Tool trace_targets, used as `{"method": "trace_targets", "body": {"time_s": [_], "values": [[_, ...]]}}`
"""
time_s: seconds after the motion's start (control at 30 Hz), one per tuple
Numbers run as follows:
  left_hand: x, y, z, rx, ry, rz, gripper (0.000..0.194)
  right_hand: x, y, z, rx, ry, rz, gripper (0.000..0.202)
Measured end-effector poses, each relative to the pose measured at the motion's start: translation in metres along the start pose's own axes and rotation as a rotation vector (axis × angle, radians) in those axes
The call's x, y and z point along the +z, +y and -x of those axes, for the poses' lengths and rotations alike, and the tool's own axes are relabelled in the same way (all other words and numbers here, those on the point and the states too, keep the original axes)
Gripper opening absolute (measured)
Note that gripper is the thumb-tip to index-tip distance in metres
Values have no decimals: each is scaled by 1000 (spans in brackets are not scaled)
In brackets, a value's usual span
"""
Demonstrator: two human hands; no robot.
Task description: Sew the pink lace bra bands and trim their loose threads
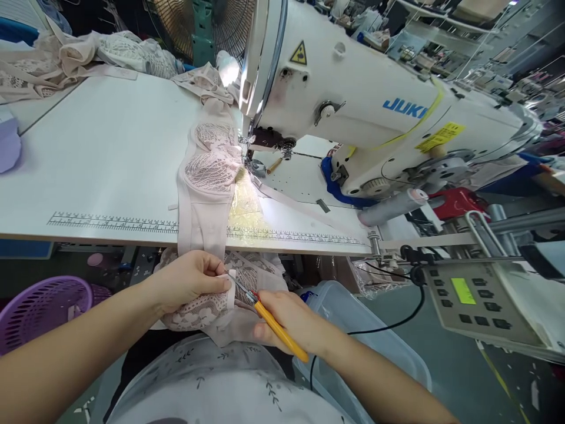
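A pale pink lace bra (209, 168) lies on the sewing table, with one edge by the machine's needle area. Its band hangs over the front edge toward more beige lace bra fabric (194, 315) in my lap. My left hand (194, 281) is closed, pinching the fabric beside a short whitish strip (232, 290). In my right hand (286, 318) is an orange-handled tool (282, 333) with a thin, pointed metal tip. That tip reaches the strip right by my left fingertips. Whether the tool has one blade or two, I cannot tell.
A white sewing machine (353, 76) stands over the table (110, 141), which has a printed ruler along its front. A control panel (481, 300) juts out at right. Below are a purple basket (44, 300) and a clear plastic bin (375, 347). More bras (79, 56) lie at back left.
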State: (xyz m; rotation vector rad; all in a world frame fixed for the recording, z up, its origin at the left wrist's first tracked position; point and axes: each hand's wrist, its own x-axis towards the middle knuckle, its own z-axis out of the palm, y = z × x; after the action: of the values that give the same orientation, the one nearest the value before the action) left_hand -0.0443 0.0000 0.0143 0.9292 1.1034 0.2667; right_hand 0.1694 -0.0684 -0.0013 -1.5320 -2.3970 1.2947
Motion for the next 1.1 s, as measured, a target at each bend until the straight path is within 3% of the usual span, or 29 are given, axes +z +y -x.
{"method": "trace_targets", "body": {"time_s": [0.47,0.63,0.8,1.1], "values": [[-5,1,3,1,-20,13,28,29,17,-14,75,82,-227,50],[-4,3,10,81,-49,-127,25,9,11,-13,-3,104,-181,53],[-6,3,20,147,-3,-210,25,-14,7,-8,-88,107,-7,51],[-11,6,27,122,32,-255,29,-21,-2,-2,-41,26,240,51]]}}
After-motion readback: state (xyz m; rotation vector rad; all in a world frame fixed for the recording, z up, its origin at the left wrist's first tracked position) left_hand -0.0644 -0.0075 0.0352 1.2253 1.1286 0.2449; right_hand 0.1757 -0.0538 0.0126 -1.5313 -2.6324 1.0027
